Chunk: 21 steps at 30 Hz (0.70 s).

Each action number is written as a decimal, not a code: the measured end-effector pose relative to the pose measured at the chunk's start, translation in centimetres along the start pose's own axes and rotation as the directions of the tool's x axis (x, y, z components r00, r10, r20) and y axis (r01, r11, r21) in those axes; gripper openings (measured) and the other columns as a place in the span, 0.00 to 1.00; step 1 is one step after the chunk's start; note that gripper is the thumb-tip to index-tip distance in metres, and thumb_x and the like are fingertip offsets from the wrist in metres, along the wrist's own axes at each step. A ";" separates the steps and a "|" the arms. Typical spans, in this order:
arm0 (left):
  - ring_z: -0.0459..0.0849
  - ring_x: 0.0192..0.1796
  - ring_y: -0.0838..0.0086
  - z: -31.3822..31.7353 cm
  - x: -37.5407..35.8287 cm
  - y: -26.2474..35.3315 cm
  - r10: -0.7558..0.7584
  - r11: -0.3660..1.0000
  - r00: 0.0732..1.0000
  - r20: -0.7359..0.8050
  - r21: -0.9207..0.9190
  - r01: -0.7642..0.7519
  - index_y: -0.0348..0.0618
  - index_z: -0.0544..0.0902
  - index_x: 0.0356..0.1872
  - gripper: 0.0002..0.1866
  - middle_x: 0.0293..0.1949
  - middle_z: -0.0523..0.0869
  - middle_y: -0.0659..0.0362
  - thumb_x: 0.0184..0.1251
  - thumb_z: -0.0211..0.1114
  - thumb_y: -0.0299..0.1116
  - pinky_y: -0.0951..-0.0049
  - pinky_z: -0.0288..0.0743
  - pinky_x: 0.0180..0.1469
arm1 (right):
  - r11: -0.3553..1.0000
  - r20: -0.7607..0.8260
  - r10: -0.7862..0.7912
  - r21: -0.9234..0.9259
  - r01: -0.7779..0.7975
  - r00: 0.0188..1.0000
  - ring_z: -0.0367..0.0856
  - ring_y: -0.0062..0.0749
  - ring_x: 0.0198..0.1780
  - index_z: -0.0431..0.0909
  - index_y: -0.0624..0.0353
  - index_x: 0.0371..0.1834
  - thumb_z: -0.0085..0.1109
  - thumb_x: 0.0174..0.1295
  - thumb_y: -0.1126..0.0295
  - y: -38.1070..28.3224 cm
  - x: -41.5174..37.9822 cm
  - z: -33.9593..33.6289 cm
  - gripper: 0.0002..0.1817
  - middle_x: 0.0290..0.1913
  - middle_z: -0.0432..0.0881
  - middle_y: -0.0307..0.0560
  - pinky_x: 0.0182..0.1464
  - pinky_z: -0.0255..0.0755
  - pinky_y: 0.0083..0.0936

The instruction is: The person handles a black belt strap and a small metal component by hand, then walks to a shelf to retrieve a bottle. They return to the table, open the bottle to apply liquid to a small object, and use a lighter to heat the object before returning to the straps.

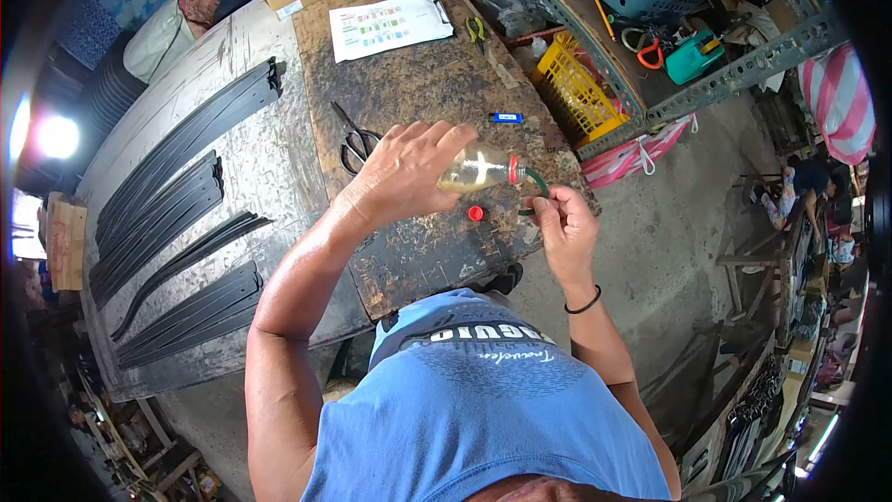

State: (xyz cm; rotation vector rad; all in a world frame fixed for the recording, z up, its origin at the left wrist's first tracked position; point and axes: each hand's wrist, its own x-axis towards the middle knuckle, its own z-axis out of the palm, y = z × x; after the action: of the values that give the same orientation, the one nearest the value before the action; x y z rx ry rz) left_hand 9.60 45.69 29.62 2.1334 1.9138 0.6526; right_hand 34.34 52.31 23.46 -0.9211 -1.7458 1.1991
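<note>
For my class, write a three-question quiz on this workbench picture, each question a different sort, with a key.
1. True or false: the left hand tips a clear bottle on its side.
2. What lies on the bench just below the bottle? A) red cap B) a hammer C) a cup
3. Fill in: left of the bottle lie black ____.

Key: 1 true; 2 A; 3 scissors.

Upside-down lettering on blue shirt [483,390], unreadable, printed sheet [390,23] illegible

Left hand [409,167]: arm extended, fingers curled in a grasp; right hand [565,228]: raised, fingertips pinched, wrist banded
</note>
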 end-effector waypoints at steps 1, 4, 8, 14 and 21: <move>0.80 0.58 0.55 0.0 0.0 0.0 0.013 1.000 1.000 -0.009 0.012 -0.013 0.46 0.72 0.62 0.36 0.54 0.81 0.52 0.46 0.72 0.37 0.55 0.70 0.63 | 1.000 0.009 0.006 -0.024 -0.006 1.000 0.82 0.16 0.35 0.78 0.66 0.44 0.60 0.67 0.77 0.0 0.1 0.0 0.06 0.36 0.89 0.45 0.37 0.76 0.15; 0.80 0.58 0.57 -0.1 -0.1 0.1 0.017 0.999 1.000 -0.013 0.039 -0.017 0.45 0.73 0.61 0.36 0.53 0.81 0.53 0.46 0.72 0.37 0.55 0.72 0.62 | 0.999 0.007 0.041 -0.028 -0.040 0.999 0.83 0.16 0.35 0.78 0.66 0.44 0.60 0.67 0.77 -0.7 0.1 0.3 0.06 0.36 0.89 0.45 0.37 0.77 0.16; 0.81 0.57 0.57 0.1 -0.3 -0.4 0.053 0.997 0.997 -0.051 0.051 -0.051 0.45 0.73 0.61 0.36 0.53 0.82 0.53 0.45 0.72 0.37 0.56 0.72 0.61 | 0.999 0.003 0.027 -0.047 -0.026 1.000 0.84 0.17 0.36 0.78 0.66 0.43 0.60 0.66 0.77 -0.5 0.1 0.5 0.06 0.35 0.89 0.45 0.37 0.77 0.17; 0.80 0.56 0.57 -0.3 -0.6 -0.3 0.050 0.997 0.998 -0.045 0.067 -0.047 0.45 0.72 0.62 0.38 0.54 0.81 0.53 0.43 0.72 0.35 0.56 0.72 0.62 | 0.996 0.016 0.045 -0.083 -0.043 0.999 0.84 0.18 0.36 0.78 0.66 0.44 0.61 0.66 0.75 -0.5 0.1 0.8 0.07 0.35 0.89 0.46 0.37 0.77 0.18; 0.80 0.56 0.59 -0.7 -0.8 -0.3 0.059 0.993 0.998 -0.025 0.100 -0.056 0.45 0.72 0.63 0.39 0.54 0.81 0.55 0.42 0.72 0.35 0.57 0.71 0.60 | 0.997 0.039 0.066 -0.045 -0.064 0.997 0.83 0.17 0.36 0.78 0.66 0.44 0.60 0.68 0.74 -0.3 0.0 1.0 0.07 0.36 0.88 0.45 0.39 0.77 0.17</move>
State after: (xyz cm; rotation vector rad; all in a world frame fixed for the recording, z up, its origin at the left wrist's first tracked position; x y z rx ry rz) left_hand 8.95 44.88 29.93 2.2587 1.9444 0.6130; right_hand 33.37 51.87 23.52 -0.9924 -1.7927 1.2338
